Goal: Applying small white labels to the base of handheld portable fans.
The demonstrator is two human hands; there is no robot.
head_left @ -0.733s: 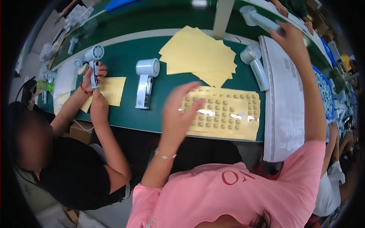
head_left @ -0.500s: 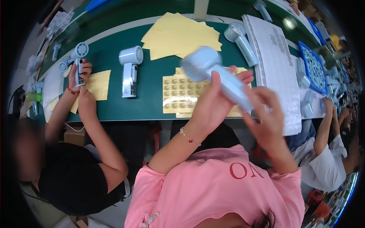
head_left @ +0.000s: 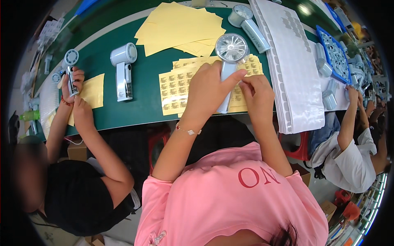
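A light blue handheld fan (head_left: 231, 48) stands nearly upright over the label sheets, its round clear grille facing me. Around its handle my left hand (head_left: 210, 88) is closed, thumb lying across the handle. Close beside the handle, on its right, is my right hand (head_left: 259, 96), thumb and forefinger pinched together. Whatever is between those fingertips, if anything, is too small to make out. Yellow sheets of small printed labels (head_left: 170, 92) lie beneath both hands, near the table's front edge.
On the green table (head_left: 150, 88) another handheld fan (head_left: 123, 71) lies left, and one (head_left: 248, 26) far right. Plain yellow sheets (head_left: 180, 26) lie at the back. White sheets (head_left: 291, 78) and a blue tray (head_left: 349, 78) are right. A co-worker's hands (head_left: 78, 92) hold a fan at left.
The fan has turned from a slant to nearly upright, grille now toward me. My left hand has shifted left and wrapped round the handle; my right hand has moved left into a pinch beside it.
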